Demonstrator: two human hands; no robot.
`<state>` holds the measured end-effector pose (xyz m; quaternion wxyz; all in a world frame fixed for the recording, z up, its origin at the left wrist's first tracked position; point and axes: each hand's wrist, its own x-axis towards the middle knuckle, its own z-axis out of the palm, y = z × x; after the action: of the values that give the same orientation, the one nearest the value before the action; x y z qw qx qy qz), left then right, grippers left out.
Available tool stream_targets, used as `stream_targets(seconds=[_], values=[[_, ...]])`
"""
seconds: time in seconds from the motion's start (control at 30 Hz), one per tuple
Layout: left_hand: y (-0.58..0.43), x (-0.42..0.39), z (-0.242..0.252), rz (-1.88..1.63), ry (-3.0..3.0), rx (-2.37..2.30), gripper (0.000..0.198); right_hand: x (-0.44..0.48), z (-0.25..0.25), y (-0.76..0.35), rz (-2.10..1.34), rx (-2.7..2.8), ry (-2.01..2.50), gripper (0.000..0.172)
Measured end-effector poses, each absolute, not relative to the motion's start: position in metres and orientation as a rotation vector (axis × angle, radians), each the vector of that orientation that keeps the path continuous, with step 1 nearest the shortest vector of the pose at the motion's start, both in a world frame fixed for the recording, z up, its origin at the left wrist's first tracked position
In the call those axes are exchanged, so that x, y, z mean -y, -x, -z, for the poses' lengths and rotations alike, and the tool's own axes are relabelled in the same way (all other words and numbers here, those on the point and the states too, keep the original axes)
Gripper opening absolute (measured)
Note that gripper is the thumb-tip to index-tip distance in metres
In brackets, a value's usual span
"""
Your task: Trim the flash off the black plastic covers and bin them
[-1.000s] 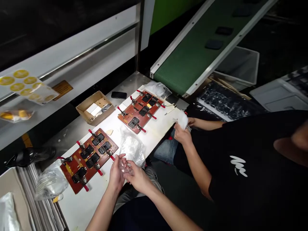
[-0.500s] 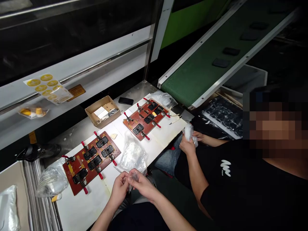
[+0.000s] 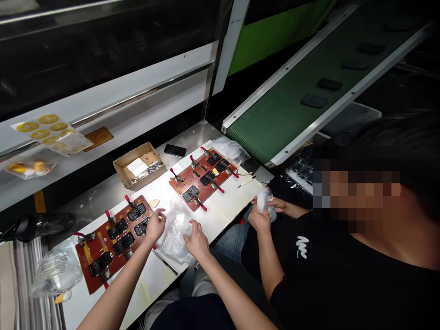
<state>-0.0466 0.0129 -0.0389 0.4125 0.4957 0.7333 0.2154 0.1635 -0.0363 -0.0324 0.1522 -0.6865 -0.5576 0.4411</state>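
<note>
Wall stickers (image 3: pixel 44 130) too small to read; left hand (image 3: pixel 155 225) touches red jig (image 3: pixel 85 275).

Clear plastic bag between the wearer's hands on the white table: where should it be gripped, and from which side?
Probably pinch a raised fold near the middle of the clear plastic bag, coming from above. It lies crumpled and limp on the white table, with no stiff edge. The right hand rests on its near side; the red fixture board crowds its left.

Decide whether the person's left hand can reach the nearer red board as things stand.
Probably yes: the left hand is open at the right end of the nearer red board, and nothing lies between them.
</note>
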Motion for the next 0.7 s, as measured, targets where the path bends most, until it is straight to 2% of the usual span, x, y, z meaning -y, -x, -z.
stream_targets(seconds=[0.1,0.2,0.27,0.4,0.57,0.6,0.7], values=[[0.039,-0.047,0.044,-0.5,-1.474,-1.752,0.055,0.002,0.027,-0.144,-1.239,1.565,1.895,0.036],[0.033,-0.07,0.05,-0.422,-1.64,-1.643,0.065,-0.036,0.017,-0.141,-1.26,1.505,1.855,0.042],[0.031,-0.082,0.055,-0.367,-1.706,-1.604,0.058,-0.055,0.007,-0.168,-1.294,1.432,1.847,0.041],[0.03,-0.097,0.061,-0.278,-1.789,-1.544,0.023,-0.072,-0.009,-0.29,-1.359,1.202,1.801,0.031],[0.033,-0.099,0.052,-0.214,-1.839,-1.466,0.022,-0.075,0.003,-0.406,-1.472,0.918,1.534,0.032],[0.035,-0.099,0.05,-0.202,-1.838,-1.469,0.023,-0.074,0.01,-0.412,-1.499,0.873,1.447,0.038],[0.042,-0.096,0.046,-0.181,-1.817,-1.518,0.025,-0.066,0.03,-0.405,-1.593,0.776,1.154,0.073]])
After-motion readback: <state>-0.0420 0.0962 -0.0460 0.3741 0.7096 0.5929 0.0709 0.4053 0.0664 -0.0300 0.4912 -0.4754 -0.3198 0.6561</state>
